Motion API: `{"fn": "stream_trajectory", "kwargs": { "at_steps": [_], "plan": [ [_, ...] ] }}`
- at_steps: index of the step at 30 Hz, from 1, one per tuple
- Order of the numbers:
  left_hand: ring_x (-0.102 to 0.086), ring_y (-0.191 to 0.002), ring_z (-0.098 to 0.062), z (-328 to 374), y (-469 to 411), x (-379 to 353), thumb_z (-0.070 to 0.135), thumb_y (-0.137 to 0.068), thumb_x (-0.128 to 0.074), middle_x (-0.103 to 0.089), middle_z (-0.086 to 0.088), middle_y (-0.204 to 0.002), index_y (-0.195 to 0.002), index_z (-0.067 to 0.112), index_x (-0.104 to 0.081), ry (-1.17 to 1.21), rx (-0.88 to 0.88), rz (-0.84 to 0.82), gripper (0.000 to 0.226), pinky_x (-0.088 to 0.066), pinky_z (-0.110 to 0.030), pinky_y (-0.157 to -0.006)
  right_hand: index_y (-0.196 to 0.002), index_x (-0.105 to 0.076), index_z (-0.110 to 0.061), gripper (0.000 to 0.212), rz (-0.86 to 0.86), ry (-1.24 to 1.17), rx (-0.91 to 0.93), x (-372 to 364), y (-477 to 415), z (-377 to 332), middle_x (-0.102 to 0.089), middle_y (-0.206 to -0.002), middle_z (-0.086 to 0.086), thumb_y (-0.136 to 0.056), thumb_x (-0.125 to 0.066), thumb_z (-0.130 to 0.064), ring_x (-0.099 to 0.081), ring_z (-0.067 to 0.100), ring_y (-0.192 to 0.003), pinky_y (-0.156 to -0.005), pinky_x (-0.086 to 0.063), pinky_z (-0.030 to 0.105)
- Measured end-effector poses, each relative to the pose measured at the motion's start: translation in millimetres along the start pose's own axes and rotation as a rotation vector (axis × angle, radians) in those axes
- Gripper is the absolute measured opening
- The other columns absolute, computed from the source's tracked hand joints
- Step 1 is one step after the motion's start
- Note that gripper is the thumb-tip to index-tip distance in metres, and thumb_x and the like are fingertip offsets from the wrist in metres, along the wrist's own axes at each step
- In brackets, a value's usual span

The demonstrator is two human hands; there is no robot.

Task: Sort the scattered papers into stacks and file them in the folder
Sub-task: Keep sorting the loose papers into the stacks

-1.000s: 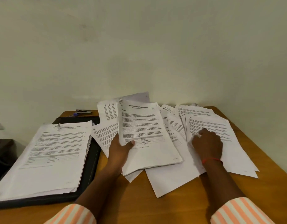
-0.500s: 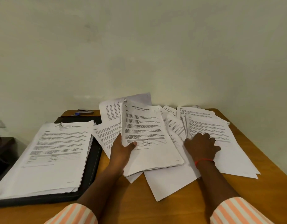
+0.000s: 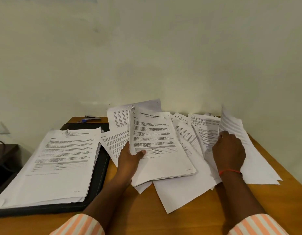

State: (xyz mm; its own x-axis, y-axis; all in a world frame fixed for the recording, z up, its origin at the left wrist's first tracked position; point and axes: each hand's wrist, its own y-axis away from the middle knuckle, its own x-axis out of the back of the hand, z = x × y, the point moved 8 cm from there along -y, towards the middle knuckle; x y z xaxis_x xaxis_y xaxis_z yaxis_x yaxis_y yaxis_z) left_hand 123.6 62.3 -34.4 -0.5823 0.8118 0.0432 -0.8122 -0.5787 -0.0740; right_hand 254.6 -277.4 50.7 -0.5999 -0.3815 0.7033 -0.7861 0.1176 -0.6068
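Observation:
My left hand grips a thin bundle of printed sheets by its left edge, tilted up over the desk. My right hand pinches a single printed sheet and lifts its far end off the scattered papers fanned across the desk's middle and right. A thick stack of papers lies on the open black folder at the left. Blank-looking sheets stick out toward me from under the pile.
The wooden desk butts against a pale wall. A blue-and-black stapler lies at the back left corner behind the folder. A dark side table stands lower at the far left. The desk's right edge runs close beside the scattered papers.
My right hand has gone from lying flat on the right-hand papers to pinching one sheet and raising it. The left hand has kept its bundle almost still.

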Motion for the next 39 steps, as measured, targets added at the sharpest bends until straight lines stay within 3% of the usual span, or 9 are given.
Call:
{"fn": "stream_trajectory", "kwargs": {
  "at_steps": [4, 9, 13, 20, 25, 28, 30, 34, 39],
  "plan": [
    [-0.063, -0.117, -0.014, -0.9, 0.0, 0.1, 0.021, -0.089, -0.078, -0.067, 0.01, -0.128, -0.139, 0.027, -0.055, -0.006, 0.005, 0.002, 0.055, -0.052, -0.043, -0.105, -0.112, -0.072, -0.005, 0.022, 0.06, -0.127, 0.291, 23.7, 12.6, -56.3, -0.069, -0.092, 0.019, -0.093, -0.063, -0.006, -0.064, 0.037, -0.083, -0.07, -0.055, 0.044],
    [-0.066, -0.112, -0.01, 4.8, -1.1, -1.3, 0.02, -0.089, -0.079, -0.069, 0.012, -0.122, -0.13, 0.031, -0.059, -0.015, -0.025, -0.015, 0.047, -0.053, -0.042, -0.102, -0.125, -0.068, -0.019, 0.031, -0.414, -0.338, 0.608, -7.4, 94.8, -152.3, -0.066, -0.102, 0.006, -0.099, -0.051, -0.018, -0.068, 0.025, -0.089, -0.077, -0.057, 0.038],
    [-0.069, -0.108, -0.009, 3.4, -0.3, -5.1, 0.023, -0.09, -0.078, -0.073, 0.011, -0.117, -0.13, 0.035, -0.06, -0.021, -0.02, -0.091, 0.045, -0.056, -0.042, -0.098, -0.136, -0.055, -0.02, 0.036, -0.578, -0.317, 0.703, -21.4, 140.7, -187.7, -0.061, -0.115, 0.003, -0.103, -0.041, -0.024, -0.064, 0.02, -0.1, -0.084, -0.054, 0.031],
    [-0.071, -0.103, -0.008, 11.4, 4.5, -7.7, 0.021, -0.093, -0.074, -0.075, 0.014, -0.11, -0.123, 0.036, -0.063, 0.02, -0.027, -0.109, 0.035, -0.058, -0.03, -0.086, -0.152, -0.037, -0.019, 0.048, -0.623, -0.243, 0.613, -32.4, 152.5, -193.3, -0.056, -0.136, 0.003, -0.105, -0.04, -0.027, -0.059, 0.02, -0.118, -0.098, -0.049, 0.03],
    [-0.071, -0.106, -0.009, 14.1, 6.2, -7.1, 0.024, -0.092, -0.076, -0.074, 0.012, -0.116, -0.13, 0.036, -0.061, 0.04, -0.026, -0.124, 0.042, -0.059, -0.039, -0.092, -0.151, -0.04, -0.022, 0.048, -0.617, -0.327, 0.588, -16.7, 148.3, -191.9, -0.055, -0.136, 0.001, -0.106, -0.038, -0.04, -0.057, 0.015, -0.121, -0.098, -0.048, 0.027],
    [-0.068, -0.112, -0.009, 16.5, 5.9, -7.2, 0.03, -0.091, -0.078, -0.07, 0.012, -0.124, -0.137, 0.034, -0.057, 0.04, -0.045, -0.131, 0.051, -0.057, -0.037, -0.095, -0.139, -0.054, -0.022, 0.044, -0.322, -0.393, 0.499, 10.7, 112.6, -174.6, -0.062, -0.118, 0.002, -0.1, -0.048, -0.043, -0.066, 0.018, -0.101, -0.08, -0.056, 0.032],
    [-0.066, -0.114, -0.007, 17.6, 5.8, -5.8, 0.032, -0.09, -0.078, -0.068, 0.015, -0.127, -0.139, 0.036, -0.055, 0.05, -0.035, -0.125, 0.055, -0.056, -0.035, -0.095, -0.134, -0.057, -0.018, 0.047, -0.168, -0.261, 0.346, 12.6, 77.9, -142.1, -0.062, -0.117, 0.006, -0.095, -0.057, -0.045, -0.063, 0.024, -0.103, -0.082, -0.055, 0.038],
    [-0.068, -0.109, -0.007, 18.8, 5.1, -2.6, 0.028, -0.09, -0.077, -0.071, 0.015, -0.121, -0.129, 0.041, -0.06, 0.09, -0.018, -0.135, 0.044, -0.057, -0.036, -0.094, -0.133, -0.054, -0.013, 0.069, -0.407, -0.086, 0.022, -24.8, 42.5, -69.6, -0.06, -0.122, 0.015, -0.086, -0.064, -0.062, -0.056, 0.034, -0.115, -0.096, -0.046, 0.045],
    [-0.066, -0.105, -0.002, 28.0, 4.1, 8.3, 0.023, -0.091, -0.075, -0.067, 0.018, -0.118, -0.13, 0.037, -0.056, 0.079, -0.034, -0.102, 0.045, -0.052, -0.02, -0.08, -0.085, -0.065, -0.015, 0.025, -0.59, -0.484, -0.121, -45.4, 35.0, -43.7, -0.068, -0.084, 0.0, -0.086, -0.076, -0.037, -0.063, 0.026, -0.082, -0.066, -0.044, 0.033]
  ]
}}
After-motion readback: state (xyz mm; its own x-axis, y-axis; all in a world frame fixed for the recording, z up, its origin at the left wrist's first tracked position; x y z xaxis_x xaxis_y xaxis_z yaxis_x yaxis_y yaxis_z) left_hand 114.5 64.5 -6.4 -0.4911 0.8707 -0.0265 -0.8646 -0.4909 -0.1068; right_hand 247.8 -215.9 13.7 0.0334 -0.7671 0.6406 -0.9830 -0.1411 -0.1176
